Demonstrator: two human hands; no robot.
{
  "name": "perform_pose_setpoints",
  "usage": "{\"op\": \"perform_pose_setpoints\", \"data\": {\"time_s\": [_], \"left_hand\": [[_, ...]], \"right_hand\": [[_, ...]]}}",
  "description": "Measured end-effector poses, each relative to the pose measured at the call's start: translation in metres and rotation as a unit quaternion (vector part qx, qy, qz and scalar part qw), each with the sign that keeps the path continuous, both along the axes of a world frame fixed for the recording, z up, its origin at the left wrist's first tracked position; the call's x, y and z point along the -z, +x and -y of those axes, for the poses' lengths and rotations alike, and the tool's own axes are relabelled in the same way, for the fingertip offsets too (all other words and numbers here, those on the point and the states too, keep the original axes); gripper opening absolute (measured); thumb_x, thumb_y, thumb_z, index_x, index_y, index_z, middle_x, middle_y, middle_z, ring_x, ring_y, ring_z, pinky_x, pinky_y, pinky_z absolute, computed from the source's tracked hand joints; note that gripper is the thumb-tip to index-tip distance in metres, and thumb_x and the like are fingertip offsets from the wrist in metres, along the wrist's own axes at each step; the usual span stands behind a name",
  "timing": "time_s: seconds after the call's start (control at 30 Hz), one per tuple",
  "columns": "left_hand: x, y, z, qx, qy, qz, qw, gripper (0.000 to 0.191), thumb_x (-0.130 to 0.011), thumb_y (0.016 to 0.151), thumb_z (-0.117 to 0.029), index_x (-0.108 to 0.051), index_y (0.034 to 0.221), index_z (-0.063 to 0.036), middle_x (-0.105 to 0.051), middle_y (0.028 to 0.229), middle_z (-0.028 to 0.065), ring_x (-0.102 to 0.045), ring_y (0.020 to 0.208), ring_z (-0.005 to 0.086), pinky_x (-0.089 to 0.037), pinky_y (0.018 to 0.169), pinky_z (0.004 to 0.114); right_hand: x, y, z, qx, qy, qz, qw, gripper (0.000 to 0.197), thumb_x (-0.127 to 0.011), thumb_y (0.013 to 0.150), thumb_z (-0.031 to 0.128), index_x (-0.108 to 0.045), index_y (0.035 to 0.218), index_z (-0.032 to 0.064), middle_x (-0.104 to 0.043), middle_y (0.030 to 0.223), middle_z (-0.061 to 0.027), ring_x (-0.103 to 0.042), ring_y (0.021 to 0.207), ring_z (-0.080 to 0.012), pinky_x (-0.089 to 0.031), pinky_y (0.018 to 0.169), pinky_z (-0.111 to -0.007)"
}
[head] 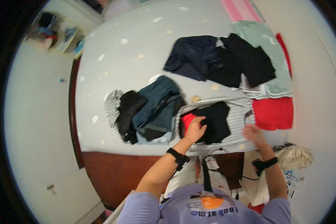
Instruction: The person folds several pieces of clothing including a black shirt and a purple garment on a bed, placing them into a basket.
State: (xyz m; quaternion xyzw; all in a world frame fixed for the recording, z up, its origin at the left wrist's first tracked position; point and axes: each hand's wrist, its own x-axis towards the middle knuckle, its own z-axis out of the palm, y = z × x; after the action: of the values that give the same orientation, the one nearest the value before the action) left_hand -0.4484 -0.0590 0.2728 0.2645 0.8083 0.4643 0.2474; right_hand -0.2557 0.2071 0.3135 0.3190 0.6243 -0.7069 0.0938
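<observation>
A grey-and-white checked fabric bag point(238, 108) lies spread open on the bed in front of me. Folded black cloth point(217, 123) rests in it, with a red cloth point(187, 121) at its left end. My left hand point(195, 130) lies over the edge between the red and the black cloth, fingers bent; whether it grips either one is unclear. On the other side, my right hand point(253, 135) is blurred beside the bag's right edge, near a small dark tab point(248, 113). Whether it touches the fabric is hard to make out.
Left of the bag is a heap of clothes with dark blue jeans point(159, 103) and a striped garment point(112, 105). Dark garments point(201, 57) lie farther back, partly on a pale green cloth point(256, 30). A red cloth point(273, 113) lies by the right wall point(310, 70).
</observation>
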Motion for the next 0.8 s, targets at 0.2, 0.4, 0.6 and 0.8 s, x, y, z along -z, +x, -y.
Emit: {"op": "perform_pose_setpoints", "data": {"time_s": [0.2,0.4,0.6,0.8], "left_hand": [[0.025,-0.019,0.111,-0.255,-0.020,-0.168,0.952,0.041,-0.060,0.067,0.000,-0.050,0.107,-0.0036,-0.048,0.111,0.0170,-0.045,0.107,0.0349,-0.036,0.092,0.040],[0.061,-0.023,0.202,-0.574,-0.166,-0.019,0.802,0.067,-0.066,0.064,-0.004,-0.033,0.122,0.0032,-0.035,0.121,0.0252,-0.035,0.114,0.0405,-0.029,0.097,0.044],[0.090,-0.034,0.261,-0.596,0.072,0.327,0.730,0.088,-0.074,0.071,-0.021,-0.018,0.134,0.0051,-0.044,0.100,0.0049,-0.045,0.088,0.0163,-0.036,0.083,0.028],[0.053,-0.066,0.235,-0.540,0.099,0.399,0.734,0.101,-0.076,0.064,-0.044,-0.022,0.134,0.0048,-0.036,0.133,0.0180,-0.038,0.120,0.0286,-0.030,0.098,0.038]], "right_hand": [[-0.064,-0.056,0.017,0.054,0.038,0.082,0.994,0.033,-0.052,0.087,0.019,-0.048,0.117,0.0042,-0.059,0.101,-0.0065,-0.060,0.083,-0.0147,-0.046,0.072,-0.026],[-0.031,-0.103,0.104,-0.188,0.025,0.029,0.981,0.032,-0.054,0.084,0.008,-0.049,0.114,0.0007,-0.060,0.095,-0.0068,-0.058,0.082,-0.0124,-0.046,0.071,-0.023],[0.023,-0.140,0.186,-0.258,-0.057,0.045,0.963,0.026,-0.055,0.084,0.007,-0.052,0.108,-0.0011,-0.060,0.089,-0.0073,-0.059,0.075,-0.0125,-0.048,0.065,-0.024],[0.050,-0.153,0.232,-0.248,-0.098,0.083,0.960,0.026,-0.052,0.084,0.006,-0.051,0.110,-0.0011,-0.060,0.093,-0.0094,-0.060,0.076,-0.0139,-0.047,0.064,-0.024]]}}
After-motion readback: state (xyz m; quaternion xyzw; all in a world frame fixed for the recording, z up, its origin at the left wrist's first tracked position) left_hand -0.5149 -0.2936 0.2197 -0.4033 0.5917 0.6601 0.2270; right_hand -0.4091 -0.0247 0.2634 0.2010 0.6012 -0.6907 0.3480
